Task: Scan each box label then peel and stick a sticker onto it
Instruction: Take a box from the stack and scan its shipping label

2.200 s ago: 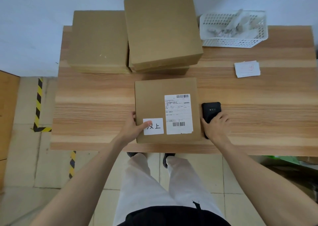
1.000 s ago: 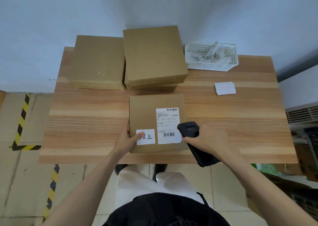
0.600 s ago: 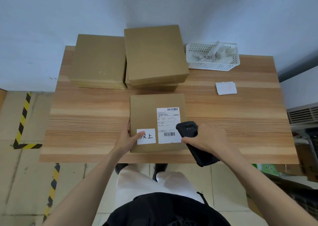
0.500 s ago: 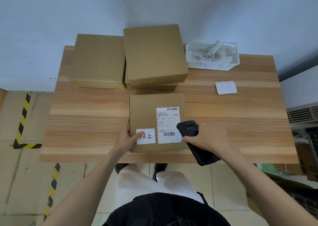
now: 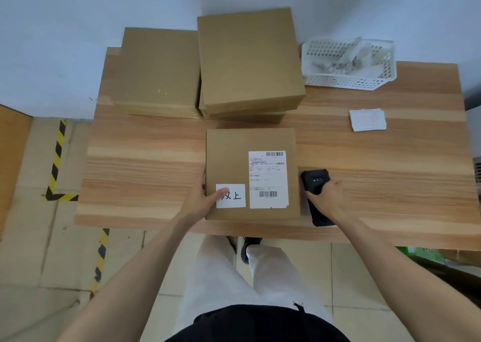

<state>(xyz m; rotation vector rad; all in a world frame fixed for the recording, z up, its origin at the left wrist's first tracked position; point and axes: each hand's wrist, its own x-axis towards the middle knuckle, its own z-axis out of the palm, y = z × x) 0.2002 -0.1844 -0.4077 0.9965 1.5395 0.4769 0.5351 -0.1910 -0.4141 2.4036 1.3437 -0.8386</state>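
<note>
**Box steadied, scanner in hand beside it**

I have the box (image 5: 231,164) lying flat at the near edge of the table (image 5: 390,159), in front of two stacks of like boxes (image 5: 250,60). My left hand (image 5: 201,202) grips its near-left corner, thumb laid over the small sticker (image 5: 231,196) already on the lid, fingers curled round the side. My right hand (image 5: 329,198) is wrapped round the black scanner (image 5: 315,183), which sits just beside the box's right edge, touching or almost touching the table; I cannot tell which.

The box is shallow, square, plain brown cardboard with a matte face. I judge it light and fairly stiff, though the broad lid may flex under a hard press. It should slide easily on the smooth wood grain, so pinning a corner is the sensible hold; lifting is best done by two opposite edges. The label (image 5: 268,180) is thin glossy paper, its lower right corner slightly nicked or lifted, so I would avoid rubbing there. The scanner is hard, rounded plastic, easy to palm. A white lattice basket (image 5: 348,81) and a small pad of sheets (image 5: 367,119) sit well apart at far right.
</note>
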